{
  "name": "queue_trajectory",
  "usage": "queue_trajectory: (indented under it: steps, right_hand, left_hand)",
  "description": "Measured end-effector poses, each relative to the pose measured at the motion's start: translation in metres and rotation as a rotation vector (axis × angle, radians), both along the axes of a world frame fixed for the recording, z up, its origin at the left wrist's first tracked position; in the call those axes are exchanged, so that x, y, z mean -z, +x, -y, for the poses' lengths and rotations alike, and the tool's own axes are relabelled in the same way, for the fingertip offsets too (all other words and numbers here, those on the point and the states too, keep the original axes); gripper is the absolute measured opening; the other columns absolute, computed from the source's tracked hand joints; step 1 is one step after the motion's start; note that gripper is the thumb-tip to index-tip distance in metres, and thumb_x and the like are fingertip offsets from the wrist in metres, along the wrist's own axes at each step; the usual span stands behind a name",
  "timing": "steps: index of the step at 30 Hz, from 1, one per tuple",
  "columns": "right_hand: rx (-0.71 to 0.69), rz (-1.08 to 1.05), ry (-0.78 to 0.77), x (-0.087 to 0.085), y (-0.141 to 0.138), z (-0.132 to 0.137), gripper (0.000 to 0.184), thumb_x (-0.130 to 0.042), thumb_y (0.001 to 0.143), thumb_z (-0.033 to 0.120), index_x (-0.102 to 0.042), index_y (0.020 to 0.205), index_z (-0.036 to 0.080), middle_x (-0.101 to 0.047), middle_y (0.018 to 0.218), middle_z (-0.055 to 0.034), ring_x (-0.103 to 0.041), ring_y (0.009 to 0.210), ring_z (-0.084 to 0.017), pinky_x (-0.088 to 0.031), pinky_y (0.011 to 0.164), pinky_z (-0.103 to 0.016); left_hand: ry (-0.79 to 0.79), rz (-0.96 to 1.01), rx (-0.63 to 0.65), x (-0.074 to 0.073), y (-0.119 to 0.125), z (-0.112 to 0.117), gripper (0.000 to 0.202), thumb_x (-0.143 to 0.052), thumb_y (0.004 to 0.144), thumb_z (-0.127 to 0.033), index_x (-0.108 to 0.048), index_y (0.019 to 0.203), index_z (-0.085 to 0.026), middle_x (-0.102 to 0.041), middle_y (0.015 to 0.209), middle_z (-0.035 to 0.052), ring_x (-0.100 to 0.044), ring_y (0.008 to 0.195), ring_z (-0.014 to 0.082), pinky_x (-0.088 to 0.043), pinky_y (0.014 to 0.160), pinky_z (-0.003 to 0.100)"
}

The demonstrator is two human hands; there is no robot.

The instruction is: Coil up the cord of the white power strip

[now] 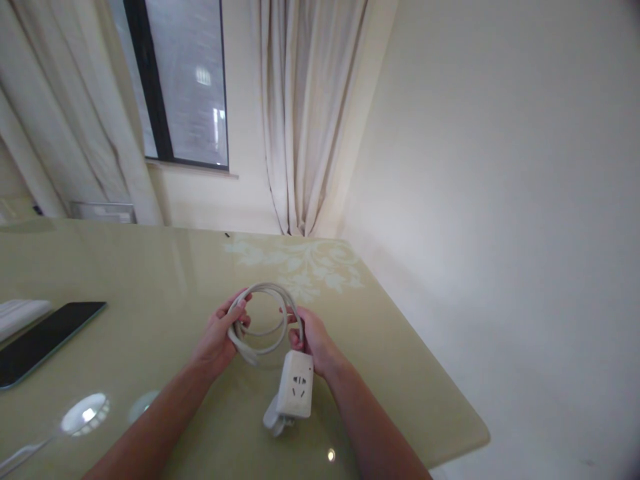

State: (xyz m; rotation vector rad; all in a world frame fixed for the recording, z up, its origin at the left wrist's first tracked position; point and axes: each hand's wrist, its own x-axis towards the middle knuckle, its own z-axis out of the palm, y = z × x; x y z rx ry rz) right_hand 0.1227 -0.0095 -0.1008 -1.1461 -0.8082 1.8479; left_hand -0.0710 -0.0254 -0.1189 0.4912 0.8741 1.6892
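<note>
A white power strip [295, 386] hangs just above the glossy green table [165, 287], its socket face toward me. Its white cable [265, 291] is wound into a round coil between my hands. My left hand [220, 335] is closed on the left side of the coil, thumb on top. My right hand [311, 340] is closed on the right side of the coil, just above the strip. A white plug [273, 419] shows under the strip's lower end.
A dark tablet [43, 339] lies at the table's left edge beside a white object [17, 313]. Curtains [300, 113] and a window [185, 80] stand behind the table. The table's right edge [425, 347] runs close to a white wall.
</note>
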Motion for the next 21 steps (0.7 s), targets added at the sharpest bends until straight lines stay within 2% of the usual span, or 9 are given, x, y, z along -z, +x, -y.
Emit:
queue_trajectory:
  steps: [3,5,7,10,13,16,19,21]
  right_hand:
    - [0.027,0.076,0.016,0.004,-0.008,0.004,0.026,-0.057,0.094,0.039,-0.068,0.105,0.018,-0.051,0.060,0.0062,-0.036,0.040,-0.005,-0.019,0.039,-0.017]
    - [0.068,0.074,0.077,0.007,-0.012,0.005,0.027,-0.063,0.091,0.041,-0.066,0.105,0.019,-0.054,0.068,0.0057,-0.038,0.043,-0.004,-0.019,0.039,-0.017]
    - [0.097,0.062,0.138,0.010,-0.014,0.005,0.036,-0.071,0.086,0.046,-0.063,0.112,0.022,-0.056,0.075,0.0062,-0.040,0.046,-0.004,-0.020,0.040,-0.017]
    - [0.071,0.101,0.217,0.012,-0.015,0.006,0.056,-0.085,0.074,0.048,-0.061,0.118,0.023,-0.055,0.073,0.0077,-0.042,0.050,-0.006,-0.028,0.044,-0.019]
    - [0.038,0.141,0.288,0.012,-0.013,0.007,0.055,-0.092,0.064,0.043,-0.067,0.108,0.019,-0.059,0.072,0.0057,-0.049,0.057,-0.009,-0.036,0.052,-0.022]
    - [0.063,0.143,0.310,0.011,-0.012,0.007,0.045,-0.091,0.065,0.048,-0.071,0.089,0.016,-0.062,0.069,0.0027,-0.052,0.060,-0.010,-0.039,0.057,-0.024]
    - [0.102,0.053,0.275,0.011,-0.014,0.006,0.047,-0.087,0.068,0.059,-0.069,0.076,0.016,-0.067,0.071,-0.0022,-0.057,0.063,-0.012,-0.044,0.061,-0.025]
    - [0.132,-0.033,0.185,0.011,-0.016,0.005,0.048,-0.085,0.070,0.061,-0.067,0.076,0.017,-0.071,0.073,-0.0044,-0.061,0.063,-0.013,-0.046,0.060,-0.025]
  left_hand:
    - [0.021,0.031,0.002,-0.003,0.002,0.004,0.053,-0.100,0.055,-0.025,-0.080,0.103,-0.014,-0.072,0.101,0.0036,-0.051,0.057,0.0028,-0.055,0.055,0.017]
    - [0.026,0.000,-0.016,-0.004,0.004,0.006,0.054,-0.099,0.057,-0.026,-0.080,0.106,-0.015,-0.071,0.102,0.0033,-0.052,0.057,0.0029,-0.054,0.053,0.016]
    - [0.026,-0.043,-0.052,-0.004,0.006,0.006,0.052,-0.098,0.059,-0.027,-0.079,0.107,-0.016,-0.071,0.102,0.0026,-0.051,0.056,0.0022,-0.050,0.047,0.014]
    - [0.041,-0.011,-0.045,-0.009,0.009,0.009,0.050,-0.098,0.059,-0.023,-0.079,0.104,-0.013,-0.070,0.098,0.0028,-0.045,0.054,0.0002,-0.043,0.043,0.010]
    - [0.065,0.135,0.082,-0.019,0.009,0.014,0.050,-0.097,0.059,-0.018,-0.079,0.104,-0.009,-0.069,0.093,0.0038,-0.040,0.055,-0.0002,-0.041,0.044,0.009]
    - [0.090,0.237,0.192,-0.027,0.009,0.021,0.046,-0.095,0.062,-0.016,-0.079,0.103,-0.009,-0.069,0.091,0.0050,-0.040,0.056,0.0007,-0.040,0.045,0.009]
    - [0.103,0.177,0.230,-0.026,0.011,0.024,0.045,-0.094,0.066,-0.022,-0.078,0.107,-0.012,-0.070,0.094,0.0060,-0.043,0.059,0.0034,-0.042,0.048,0.012]
    - [0.063,0.018,0.237,-0.018,0.013,0.023,0.047,-0.091,0.073,-0.034,-0.077,0.115,-0.017,-0.073,0.103,0.0077,-0.051,0.065,0.0076,-0.047,0.055,0.017]
